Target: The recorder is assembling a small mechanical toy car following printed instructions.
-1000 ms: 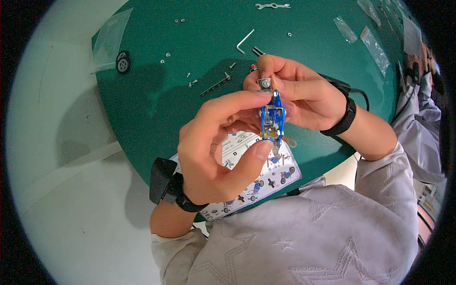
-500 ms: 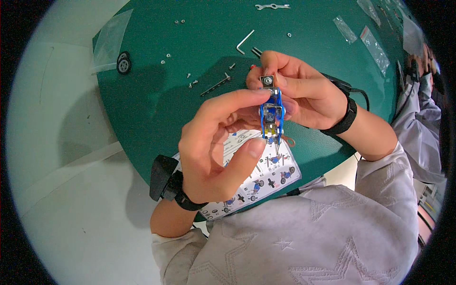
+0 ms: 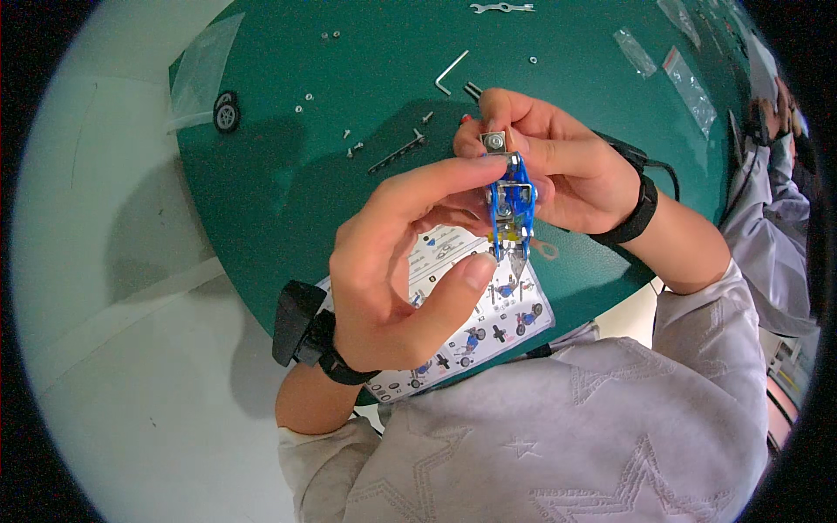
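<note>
Between both hands, above the green table, is a partly built blue metal model (image 3: 513, 196) with silver brackets, bolts and a bit of yellow. My left hand (image 3: 384, 253) is curved round its left side, with the index fingertip at its upper part and the thumb by its lower end. My right hand (image 3: 567, 161) pinches the upper end by a square silver bracket (image 3: 493, 142) with a bolt in it; some fingers are hidden behind the model. Past the right fingertips show two dark prongs (image 3: 472, 90). A flat ring-ended metal piece (image 3: 546, 250) shows beside the model's lower end.
An instruction sheet (image 3: 488, 336) with pictures lies under my hands. Farther off are a hex key (image 3: 451, 71), a flat wrench (image 3: 502, 9), a long bolt (image 3: 397, 152), several small screws and nuts, small wheels (image 3: 227, 113) and plastic bags (image 3: 689, 91). Another person's hand (image 3: 772, 113) is at far right.
The blue model has shifted slightly right and turned a little, showing more of its side. My left thumb and index finger have moved slightly right with it; my right hand has barely moved.
</note>
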{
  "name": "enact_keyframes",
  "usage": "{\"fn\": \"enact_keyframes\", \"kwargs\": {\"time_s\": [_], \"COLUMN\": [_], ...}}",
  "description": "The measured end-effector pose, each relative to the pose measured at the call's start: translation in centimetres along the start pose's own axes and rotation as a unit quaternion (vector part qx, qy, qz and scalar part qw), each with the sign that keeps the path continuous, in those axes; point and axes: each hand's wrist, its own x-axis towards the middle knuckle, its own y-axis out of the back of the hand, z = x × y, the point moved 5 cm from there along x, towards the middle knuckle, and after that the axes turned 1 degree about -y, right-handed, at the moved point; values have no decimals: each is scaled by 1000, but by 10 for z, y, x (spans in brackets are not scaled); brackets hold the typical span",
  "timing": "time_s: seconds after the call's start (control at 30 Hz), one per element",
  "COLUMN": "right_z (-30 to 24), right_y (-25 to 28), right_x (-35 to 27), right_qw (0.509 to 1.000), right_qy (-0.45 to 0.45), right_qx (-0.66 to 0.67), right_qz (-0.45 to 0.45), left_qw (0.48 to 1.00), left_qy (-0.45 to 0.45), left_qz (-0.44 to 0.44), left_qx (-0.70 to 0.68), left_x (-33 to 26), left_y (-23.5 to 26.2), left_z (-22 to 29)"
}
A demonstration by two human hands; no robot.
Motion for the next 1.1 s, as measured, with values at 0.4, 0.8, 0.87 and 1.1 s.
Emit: {"fn": "enact_keyframes", "kwargs": {"time_s": [0.4, 0.8, 0.87, 1.1], "right_z": [3, -2, -2, -9], "right_y": [2, -3, -4, -6], "right_x": [1, 1, 1, -1], "right_qw": [998, 995, 997, 998], "right_qy": [13, 25, 45, 35], "right_qx": [52, 57, 28, -26], "right_qz": [-37, -79, -64, -52], "left_qw": [1000, 999, 998, 991], "left_qy": [-12, -15, -27, -79], "left_qz": [11, 16, 18, -10], "left_qx": [-12, 39, 44, 108], "left_x": [1, 0, 0, 3], "left_y": [-2, -4, -5, -1], "left_z": [-2, 2, 1, 3]}}
